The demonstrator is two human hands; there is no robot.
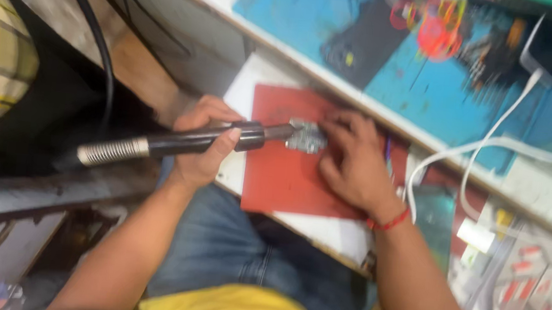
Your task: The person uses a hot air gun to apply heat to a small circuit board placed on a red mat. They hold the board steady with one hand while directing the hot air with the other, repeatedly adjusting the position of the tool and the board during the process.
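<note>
My left hand [204,143] is closed around the dark handle of a hot-air wand [176,143] with a coiled spring sleeve at its cable end. Its metal nozzle [306,136] points right, over a red mat [281,176]. My right hand [355,164] rests on the mat beside the nozzle, fingers curled and pressing down. What lies under those fingers is hidden and blurred. A red thread bracelet circles my right wrist.
A blue work mat [424,88] lies behind with a black device [366,42], a red ring-shaped thing [439,32] and small tools. White cables [486,145] run across on the right. Packaged parts [527,273] sit lower right. A black hose [100,50] trails left.
</note>
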